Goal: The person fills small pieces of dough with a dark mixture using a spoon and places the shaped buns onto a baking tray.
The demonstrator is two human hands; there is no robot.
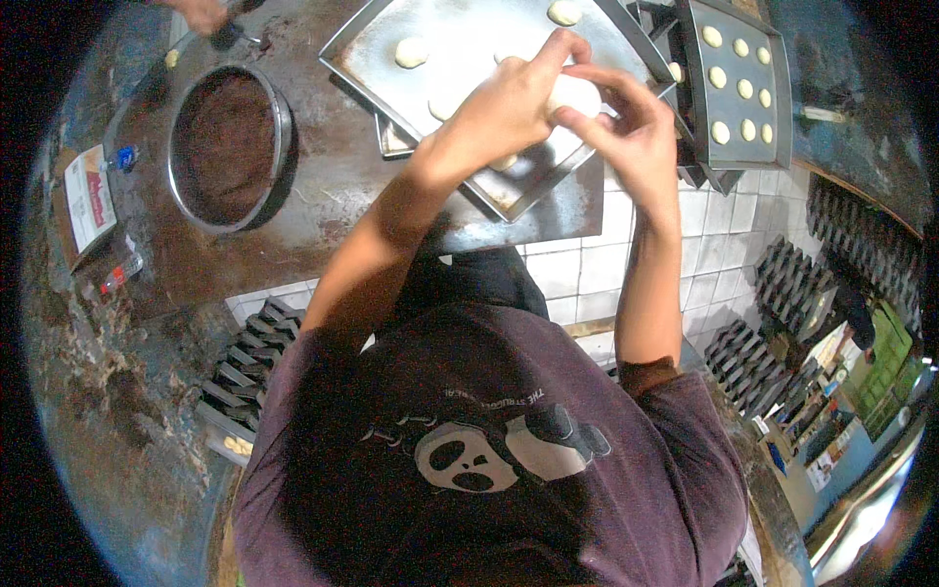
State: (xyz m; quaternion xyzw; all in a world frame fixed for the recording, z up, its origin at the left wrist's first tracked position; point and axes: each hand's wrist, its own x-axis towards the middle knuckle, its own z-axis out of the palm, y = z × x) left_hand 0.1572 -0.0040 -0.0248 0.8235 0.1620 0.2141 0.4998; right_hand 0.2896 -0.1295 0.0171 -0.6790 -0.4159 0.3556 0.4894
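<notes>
Both hands meet above a metal baking tray (460, 83), around one round piece of pale dough (577, 96). My left hand (518, 96) has its fingers closed along the dough's left and far side. My right hand (638, 125) curls around the other side, thumb and fingers pressed to it. Several pale dough balls lie spaced out on the tray, one of them (412, 52) toward its left corner and another (563, 12) at the far side. My hands hide part of the tray and some of the dough on it.
A round metal bowl (284, 147) of dark brown filling stands left on the worn table. Beyond it, another person's hand (201, 14) holds a dark-handled tool. A second tray (696, 108) with rows of dough balls is at right. Stacked dark metal trays (748, 367) stand lower right.
</notes>
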